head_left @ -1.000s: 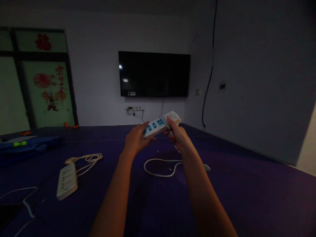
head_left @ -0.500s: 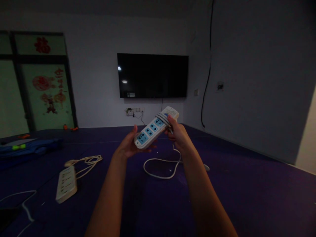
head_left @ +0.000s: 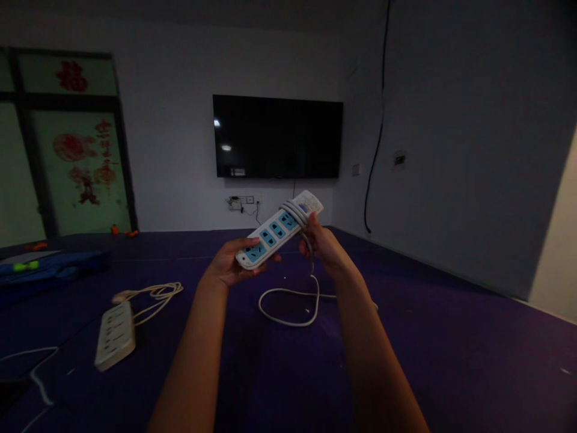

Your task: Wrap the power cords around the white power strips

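A white power strip [head_left: 272,234] with blue sockets is held up tilted, its right end higher. My left hand [head_left: 226,262] grips its lower left end, thumb over the end socket and fingers beneath. Several turns of its grey-white power cord [head_left: 294,211] wrap round the strip near the upper end. My right hand [head_left: 325,245] is closed on the cord beside these turns, thumb close to the strip's edge. From there the cord drops into a loose loop [head_left: 288,325] on the purple floor, and its far end passes behind my right forearm.
On the left lies a second white power strip [head_left: 116,335] with a bundled cord [head_left: 162,293]. Another white cable [head_left: 40,385] runs at the lower left. Blue cloth [head_left: 67,267] lies beyond. A television [head_left: 277,138] hangs on the far wall; a black cable [head_left: 376,162] hangs at right.
My left thumb has come down onto the strip's face. My right hand has shifted slightly down off the wrapped turns, with the cord now hanging from its fingers. The view has shifted slightly.
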`<state>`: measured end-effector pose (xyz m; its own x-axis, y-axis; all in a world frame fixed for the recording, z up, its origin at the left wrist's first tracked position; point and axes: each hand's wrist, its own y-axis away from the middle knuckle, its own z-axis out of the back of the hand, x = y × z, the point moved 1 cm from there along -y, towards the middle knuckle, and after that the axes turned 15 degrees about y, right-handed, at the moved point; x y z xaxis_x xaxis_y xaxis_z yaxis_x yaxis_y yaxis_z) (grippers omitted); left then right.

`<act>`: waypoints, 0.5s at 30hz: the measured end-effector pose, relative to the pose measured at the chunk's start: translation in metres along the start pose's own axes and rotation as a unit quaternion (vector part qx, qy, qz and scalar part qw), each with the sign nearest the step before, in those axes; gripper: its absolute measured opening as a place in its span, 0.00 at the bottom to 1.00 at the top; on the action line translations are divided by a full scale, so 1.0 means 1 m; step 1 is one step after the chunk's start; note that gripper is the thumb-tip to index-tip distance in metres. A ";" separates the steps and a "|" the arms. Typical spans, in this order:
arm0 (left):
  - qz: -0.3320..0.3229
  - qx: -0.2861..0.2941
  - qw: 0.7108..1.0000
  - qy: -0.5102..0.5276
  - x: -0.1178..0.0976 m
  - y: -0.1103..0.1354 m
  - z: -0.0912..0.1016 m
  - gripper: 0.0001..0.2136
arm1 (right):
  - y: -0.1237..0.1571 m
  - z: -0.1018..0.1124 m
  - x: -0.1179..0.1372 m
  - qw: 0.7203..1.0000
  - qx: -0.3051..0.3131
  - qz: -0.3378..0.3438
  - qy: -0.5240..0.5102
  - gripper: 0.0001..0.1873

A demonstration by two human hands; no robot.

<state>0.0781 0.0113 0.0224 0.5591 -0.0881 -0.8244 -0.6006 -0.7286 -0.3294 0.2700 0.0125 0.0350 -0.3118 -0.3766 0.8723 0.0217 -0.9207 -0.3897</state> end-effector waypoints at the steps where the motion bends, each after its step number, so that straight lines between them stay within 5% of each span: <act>1: -0.004 -0.013 1.000 -0.002 -0.001 0.001 0.001 0.20 | 0.000 0.000 -0.001 1.000 0.005 -0.010 0.020 0.38; 8: -0.087 -0.142 0.985 0.045 -0.011 0.005 0.013 0.17 | -0.001 0.001 -0.004 0.997 0.000 -0.011 0.072 0.40; 15: -0.106 -0.176 0.979 -0.010 -0.007 -0.001 0.018 0.15 | -0.002 -0.013 0.002 0.998 -0.018 0.001 0.060 0.38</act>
<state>0.0649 0.0244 0.0199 0.6363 0.1020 -0.7647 -0.2354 -0.9183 -0.3183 0.2572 0.0149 0.0340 -0.4242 -0.3605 0.8307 -0.0108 -0.9153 -0.4027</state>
